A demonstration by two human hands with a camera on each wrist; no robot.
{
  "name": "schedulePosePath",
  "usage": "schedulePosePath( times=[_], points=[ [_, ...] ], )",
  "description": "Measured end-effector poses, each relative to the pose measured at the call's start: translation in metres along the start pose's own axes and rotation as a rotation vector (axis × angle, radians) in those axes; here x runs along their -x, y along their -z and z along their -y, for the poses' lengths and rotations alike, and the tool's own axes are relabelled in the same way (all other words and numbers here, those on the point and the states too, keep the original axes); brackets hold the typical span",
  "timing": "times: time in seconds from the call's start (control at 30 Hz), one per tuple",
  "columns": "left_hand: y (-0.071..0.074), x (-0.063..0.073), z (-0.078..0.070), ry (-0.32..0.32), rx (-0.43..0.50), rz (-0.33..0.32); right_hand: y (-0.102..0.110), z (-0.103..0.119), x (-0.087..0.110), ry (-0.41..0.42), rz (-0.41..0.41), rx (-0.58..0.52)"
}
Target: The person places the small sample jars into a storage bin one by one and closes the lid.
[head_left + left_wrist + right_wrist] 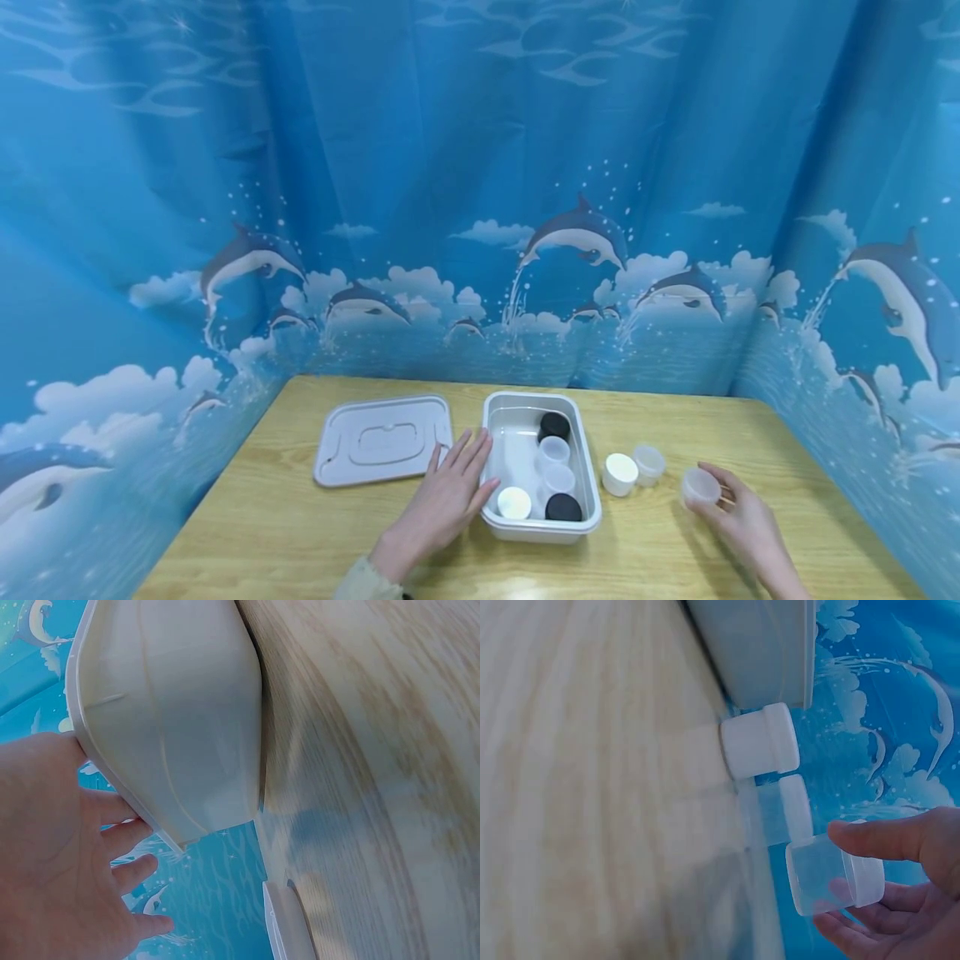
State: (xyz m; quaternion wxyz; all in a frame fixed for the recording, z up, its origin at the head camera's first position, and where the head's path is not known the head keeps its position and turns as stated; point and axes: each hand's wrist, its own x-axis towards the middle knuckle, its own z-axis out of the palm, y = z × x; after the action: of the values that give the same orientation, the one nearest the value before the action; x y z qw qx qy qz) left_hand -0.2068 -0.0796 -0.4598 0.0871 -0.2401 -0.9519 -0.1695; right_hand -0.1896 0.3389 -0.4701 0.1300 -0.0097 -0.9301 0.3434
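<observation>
My right hand [746, 521] grips a translucent lidded jar [825, 874] between thumb and fingers, above the table at the right. Left of it stand a second translucent jar [649, 464] and a white jar [620, 474], side by side on the wood. A white rectangular tub [512, 408] sits further left, holding several jars: black-lidded ones [563, 507], translucent ones [555, 451] and a white one [514, 502]. With its fingers spread, my left hand [450, 492] touches the tub's left rim. In the left wrist view those fingers [124, 836] look extended along the rim.
A flat white lid [386, 442] lies on the wooden table [277, 517], left of the tub. Behind the table and along both sides hangs a blue curtain [450, 167] printed with dolphins. The table's back edge runs just behind the lid and tub.
</observation>
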Motion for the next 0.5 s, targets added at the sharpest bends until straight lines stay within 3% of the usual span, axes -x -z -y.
schedulePosePath(
  times=[0.5],
  points=[
    [0.001,0.001,-0.001,-0.004,0.008,-0.007,-0.005,0.054,-0.013,0.114,-0.048,-0.107]
  ],
)
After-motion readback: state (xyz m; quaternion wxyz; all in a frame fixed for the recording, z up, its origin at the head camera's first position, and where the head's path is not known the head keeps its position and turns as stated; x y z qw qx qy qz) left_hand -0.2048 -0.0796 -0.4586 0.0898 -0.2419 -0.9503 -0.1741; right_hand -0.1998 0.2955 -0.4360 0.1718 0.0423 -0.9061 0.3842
